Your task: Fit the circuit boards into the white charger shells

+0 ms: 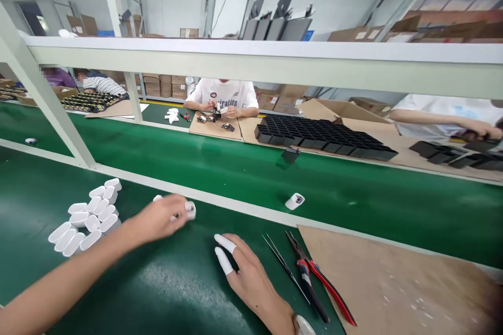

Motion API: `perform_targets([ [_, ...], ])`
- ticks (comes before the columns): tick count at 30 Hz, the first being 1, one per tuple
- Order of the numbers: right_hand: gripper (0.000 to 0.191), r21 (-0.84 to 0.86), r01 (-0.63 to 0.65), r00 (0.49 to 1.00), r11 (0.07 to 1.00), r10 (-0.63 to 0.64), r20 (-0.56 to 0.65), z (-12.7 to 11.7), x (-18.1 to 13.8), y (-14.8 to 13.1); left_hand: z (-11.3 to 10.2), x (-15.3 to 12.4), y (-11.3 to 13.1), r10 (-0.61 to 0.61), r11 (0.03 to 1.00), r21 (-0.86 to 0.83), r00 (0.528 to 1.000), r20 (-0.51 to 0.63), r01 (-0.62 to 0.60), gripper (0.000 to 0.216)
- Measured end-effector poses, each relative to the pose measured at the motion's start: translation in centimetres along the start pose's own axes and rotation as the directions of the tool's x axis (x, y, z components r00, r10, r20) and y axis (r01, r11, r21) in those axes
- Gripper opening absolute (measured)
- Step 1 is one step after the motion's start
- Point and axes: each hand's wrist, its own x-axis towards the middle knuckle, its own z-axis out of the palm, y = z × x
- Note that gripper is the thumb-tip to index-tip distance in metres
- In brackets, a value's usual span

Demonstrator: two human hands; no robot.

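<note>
My left hand [167, 218] is closed on a small white plastic housing [191, 211], held just above the green bench near its rail. The housing is partly hidden by my fingers. A bit of another white thing [157, 198] shows behind that hand. My right hand [251, 277] hovers or rests over the bench, fingers apart and nothing in them, with white finger cots on the thumb and index finger. To its right lie metal tweezers [286, 268] and red-and-black long-nose pliers [310, 277]. Several white oval housings [93, 223] stand clustered on the left.
Beyond the bench rail runs a green conveyor belt [228, 172] carrying a white housing [294, 201] and a black part [290, 155]. Cardboard [393, 282] covers the bench at right. A shelf beam [251, 65] crosses overhead. Co-workers sit opposite, beside black trays [326, 137].
</note>
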Motion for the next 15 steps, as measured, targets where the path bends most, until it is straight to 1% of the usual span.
perform_targets([
  [1,0.035,-0.007,0.016,0.999,1.0,-0.016,0.029,0.3,0.6,-0.2,-1.4,1.3,-2.3,-0.127,0.988,0.075,0.99,-0.063,0.131,0.013],
  [2,0.035,-0.01,0.035,0.997,0.999,-0.034,0.065,0.6,1.3,-0.5,-2.8,2.6,-4.7,-0.206,0.969,0.113,0.972,-0.116,0.219,0.012],
  [4,0.04,-0.007,0.076,0.986,0.997,-0.074,0.148,1.9,3.1,-1.4,-4.9,4.7,-9.2,-0.32,0.923,0.155,0.926,-0.199,0.352,0.011],
  [6,0.049,0.001,0.11,0.966,0.994,-0.107,0.233,3.6,5.2,-2.2,-6.0,5.8,-12.7,-0.388,0.887,0.17,0.893,-0.228,0.429,0.013],
  [7,0.054,0.003,0.127,0.954,0.992,-0.123,0.274,4.5,6.1,-2.5,-6.2,5.8,-13.7,-0.407,0.876,0.174,0.884,-0.229,0.449,0.014],
  [9,0.061,0.009,0.162,0.928,0.987,-0.155,0.338,6.2,7.4,-2.5,-6.5,4.8,-14.6,-0.417,0.872,0.177,0.881,-0.222,0.457,0.013],
  [11,0.063,0.018,0.186,0.914,0.982,-0.18,0.363,7.1,7.6,-2.1,-7.0,2.4,-14.1,-0.406,0.879,0.175,0.888,-0.215,0.444,0.023],
  [13,0.061,0.002,0.183,0.923,0.983,-0.173,0.343,7.1,6.6,-1.3,-8.0,-1.3,-12.6,-0.379,0.892,0.178,0.903,-0.2,0.414,0.036],
  [15,0.058,-0.056,0.163,0.942,0.985,-0.138,0.305,6.4,4.9,-0.6,-8.9,-5.6,-10.6,-0.332,0.906,0.215,0.927,-0.175,0.365,0.042],
])
